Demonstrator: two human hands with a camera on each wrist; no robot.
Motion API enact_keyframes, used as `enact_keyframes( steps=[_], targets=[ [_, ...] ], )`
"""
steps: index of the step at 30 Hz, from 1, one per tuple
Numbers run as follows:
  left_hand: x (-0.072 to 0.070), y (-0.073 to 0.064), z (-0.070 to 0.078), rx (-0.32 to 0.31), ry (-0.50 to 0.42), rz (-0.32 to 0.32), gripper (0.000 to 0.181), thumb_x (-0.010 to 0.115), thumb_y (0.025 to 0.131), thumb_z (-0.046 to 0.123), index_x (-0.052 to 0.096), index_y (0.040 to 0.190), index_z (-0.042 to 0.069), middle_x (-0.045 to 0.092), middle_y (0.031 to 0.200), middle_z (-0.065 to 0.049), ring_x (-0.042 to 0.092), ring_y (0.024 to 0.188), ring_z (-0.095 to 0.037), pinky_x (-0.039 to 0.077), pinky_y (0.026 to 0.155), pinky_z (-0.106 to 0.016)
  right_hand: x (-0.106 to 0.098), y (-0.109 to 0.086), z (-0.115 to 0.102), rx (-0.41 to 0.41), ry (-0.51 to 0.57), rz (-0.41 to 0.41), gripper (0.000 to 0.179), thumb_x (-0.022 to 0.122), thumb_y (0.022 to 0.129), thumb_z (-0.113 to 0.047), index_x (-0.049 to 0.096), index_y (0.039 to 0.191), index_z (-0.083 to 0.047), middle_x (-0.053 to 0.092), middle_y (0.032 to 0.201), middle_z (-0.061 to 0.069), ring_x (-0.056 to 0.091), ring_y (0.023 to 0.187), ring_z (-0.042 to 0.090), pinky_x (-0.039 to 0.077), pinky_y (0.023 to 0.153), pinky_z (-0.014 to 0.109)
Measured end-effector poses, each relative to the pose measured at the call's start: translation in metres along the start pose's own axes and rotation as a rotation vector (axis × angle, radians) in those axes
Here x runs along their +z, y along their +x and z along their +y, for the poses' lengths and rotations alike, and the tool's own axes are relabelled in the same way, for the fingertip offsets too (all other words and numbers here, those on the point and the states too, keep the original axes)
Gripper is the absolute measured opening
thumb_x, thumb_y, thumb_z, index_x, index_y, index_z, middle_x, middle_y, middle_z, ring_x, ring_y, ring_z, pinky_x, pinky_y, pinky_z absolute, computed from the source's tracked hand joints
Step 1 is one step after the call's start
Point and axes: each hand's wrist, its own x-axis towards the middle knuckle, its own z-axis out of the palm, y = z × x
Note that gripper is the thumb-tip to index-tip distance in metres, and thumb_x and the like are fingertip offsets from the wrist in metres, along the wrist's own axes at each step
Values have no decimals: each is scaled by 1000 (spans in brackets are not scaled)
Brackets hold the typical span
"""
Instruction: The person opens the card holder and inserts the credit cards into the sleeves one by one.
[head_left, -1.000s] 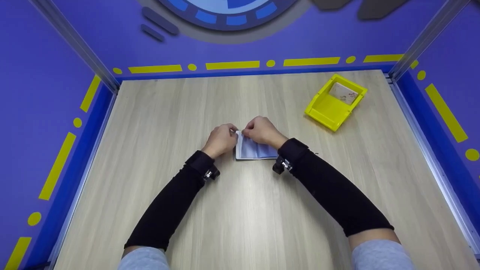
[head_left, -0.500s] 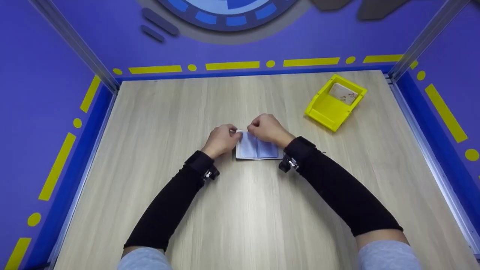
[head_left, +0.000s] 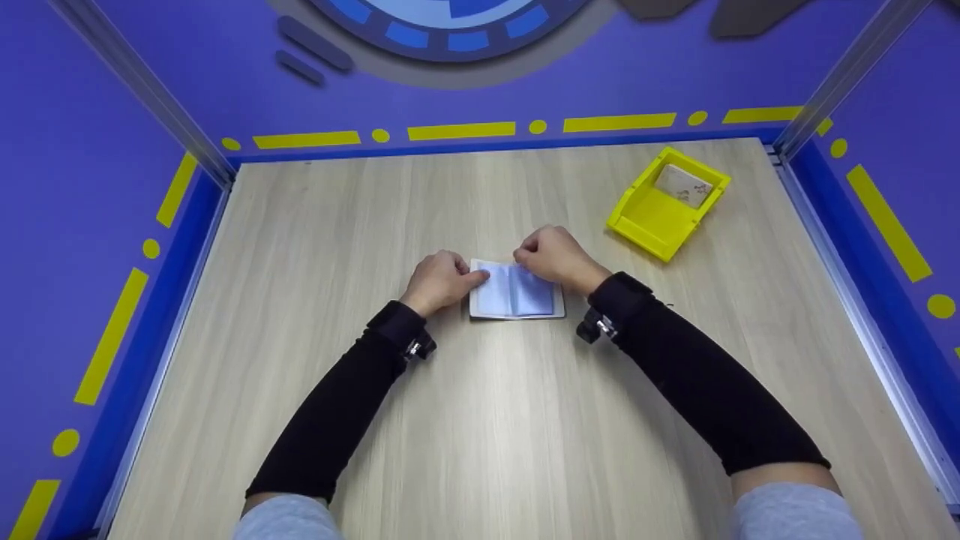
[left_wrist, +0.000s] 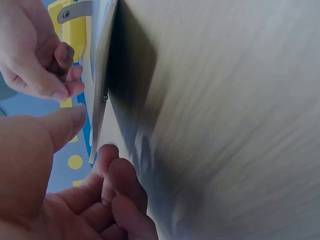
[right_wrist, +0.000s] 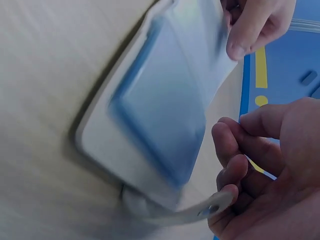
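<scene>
An open card holder (head_left: pixel 516 315) with pale covers and clear bluish sleeves (right_wrist: pixel 165 95) lies on the table. At its left edge my left hand (head_left: pixel 441 283) grips the cover, thumb over the page and fingers below. My right hand (head_left: pixel 556 259) is over the top edge of the right-hand page, its fingers curled. In the right wrist view, the thumb and index fingertips of the right hand (right_wrist: pixel 265 160) meet beside the sleeves, with a visible gap and nothing seen between them. A strap with a snap (right_wrist: pixel 205 212) sticks out past the holder by the lower fingers.
On the wooden table (head_left: pixel 337 210) at the back right stands a yellow bin (head_left: pixel 652 225) with a pale patterned flat item (head_left: pixel 684 186) inside. Blue panels (head_left: pixel 450 90) with metal corner posts close off the back and sides.
My right hand has moved right along the top of the card holder, uncovering more of the sleeves. The left hand stays at the left edge, its thumb now further over the page.
</scene>
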Motion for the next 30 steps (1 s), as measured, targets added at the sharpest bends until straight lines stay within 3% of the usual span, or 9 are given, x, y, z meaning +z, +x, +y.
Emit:
enact_keyframes(
  steps=[7, 12, 19, 25, 30],
  targets=[
    [0, 1, -2, -32, 19, -33, 40, 80, 99, 45, 62, 74, 20, 53, 69, 7, 52, 67, -15, 39, 61, -29, -7, -4, 17, 77, -6, -20, 28, 64, 105, -26, 83, 94, -9, 67, 73, -1, 54, 58, 12, 42, 51, 24],
    [1, 3, -4, -37, 16, -55, 41, 79, 101, 44, 60, 74, 19, 52, 68, 7, 51, 67, -14, 38, 61, -29, -12, -11, 28, 58, 0, -13, 26, 65, 102, -24, 82, 90, -9, 64, 69, -3, 51, 53, 10, 40, 50, 23],
    [1, 3, -5, -24, 28, -69, 45, 76, 103, 41, 54, 70, 20, 48, 67, 7, 48, 66, -16, 35, 62, -30, -25, -18, 34, 54, 4, -3, 29, 61, 104, -27, 75, 88, -7, 61, 69, -1, 55, 61, 16, 41, 57, 27],
    [1, 3, -6, -7, 26, -61, 43, 77, 102, 40, 56, 71, 20, 50, 68, 6, 49, 67, -16, 37, 62, -30, -53, -20, 30, 72, 11, 56, 32, 62, 108, -32, 80, 107, -6, 66, 89, 7, 58, 82, 24, 46, 72, 35],
    [2, 3, -7, 6, 22, -60, 42, 77, 102, 39, 56, 71, 19, 50, 66, 7, 49, 65, -16, 36, 60, -29, -89, -20, 27, 56, 20, 137, 30, 63, 108, -32, 81, 112, -8, 72, 105, 14, 57, 91, 27, 47, 79, 37]
  ],
)
